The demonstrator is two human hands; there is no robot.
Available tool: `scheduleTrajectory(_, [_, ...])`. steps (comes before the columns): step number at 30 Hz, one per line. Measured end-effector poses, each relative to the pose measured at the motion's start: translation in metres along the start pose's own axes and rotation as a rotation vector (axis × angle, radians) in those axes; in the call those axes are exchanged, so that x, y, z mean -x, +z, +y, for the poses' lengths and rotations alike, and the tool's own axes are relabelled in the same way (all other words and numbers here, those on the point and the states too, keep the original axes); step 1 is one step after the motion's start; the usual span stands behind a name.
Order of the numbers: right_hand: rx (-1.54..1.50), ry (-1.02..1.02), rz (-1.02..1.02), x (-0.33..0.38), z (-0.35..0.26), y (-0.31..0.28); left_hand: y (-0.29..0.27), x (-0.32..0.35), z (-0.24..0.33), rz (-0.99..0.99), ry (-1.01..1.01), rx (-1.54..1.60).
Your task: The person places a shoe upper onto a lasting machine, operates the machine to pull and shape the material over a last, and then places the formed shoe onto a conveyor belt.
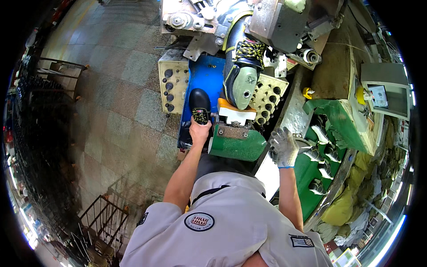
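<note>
**Q:** Now, head view: position of left hand?

**A:** Left hand (199, 130) bare, fingers curled around rear of black shoe (199, 104). Shoe held toe-forward over blue panel (205, 78), just left of green machine housing (238, 144).

**Q:** Grip state?

**A:** Closed on heel end of shoe; thumb and fingers wrapped, yellow-patterned collar showing just above fingers.

**Q:** Right hand?

**A:** Right hand (283, 145) in grey knit glove, just right of green machine housing, resting at edge of green tray (307, 171). Fingers loosely bent; whether anything gripped, cannot tell.

**Q:** Items above green machine housing?

**A:** Second shoe (242, 73), black with yellow lacing, mounted sole-up on last, pale sole facing camera. White-and-orange block (234, 113) directly above housing, touching toe end of that shoe.

**Q:** Surroundings relative to housing?

**A:** Beige control box (172, 86) with black knobs up and left, beyond blue panel. Second knob panel (268, 95) up and right. Black shoe parts (321, 158) lying in green tray to right. Stone-tile floor (120, 102) to left.
</note>
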State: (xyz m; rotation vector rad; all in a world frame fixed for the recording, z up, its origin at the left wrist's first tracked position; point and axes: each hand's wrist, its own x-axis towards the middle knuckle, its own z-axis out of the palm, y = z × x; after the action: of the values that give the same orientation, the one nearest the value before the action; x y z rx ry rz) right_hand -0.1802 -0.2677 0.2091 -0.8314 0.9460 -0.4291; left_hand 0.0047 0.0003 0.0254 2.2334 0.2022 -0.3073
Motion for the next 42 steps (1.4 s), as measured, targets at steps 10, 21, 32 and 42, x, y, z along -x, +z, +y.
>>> scheduleTrajectory(10, [0.005,-0.073,-0.27,0.031,-0.046,0.056,-0.214,0.029,0.036,-0.634,-0.091,0.596])
scheduleTrajectory(21, [-0.45,0.182,-0.567,0.114,-0.069,0.144,-0.159,0.116,0.151,-1.006,-0.35,1.067])
scheduleTrajectory(32, [-0.429,-0.138,0.05,0.055,-0.08,-0.17,-0.118,0.067,0.297,0.071,0.684,0.213])
scheduleTrajectory(42, [1.171,0.561,0.528,0.043,-0.073,-0.456,-0.067,0.035,0.306,0.042,0.569,-0.169])
